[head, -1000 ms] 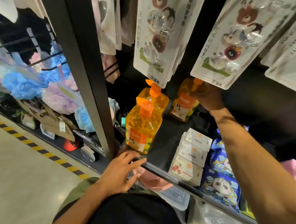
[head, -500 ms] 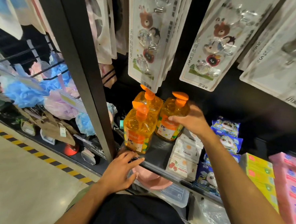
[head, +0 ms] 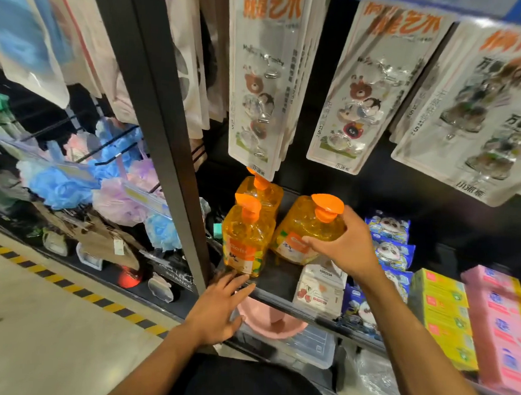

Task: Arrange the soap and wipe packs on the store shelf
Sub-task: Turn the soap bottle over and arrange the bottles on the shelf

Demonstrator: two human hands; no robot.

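Retail shop aisle. Above the right hand [head: 346, 248] gripping a soap bottle [head: 306, 227], carded goods [head: 348, 89] hang in rows; right of it, stacked boxed packs [head: 441, 309]; far left, bath sponges [head: 58, 185].

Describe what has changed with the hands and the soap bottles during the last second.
The right hand, gripping the held soap bottle throughout, has pulled it from the back of the shelf forward, to beside the front soap bottle. The left hand still rests with straight fingers on the shelf edge. The front soap bottle, the rear soap bottle and the white wipe packs have not moved.
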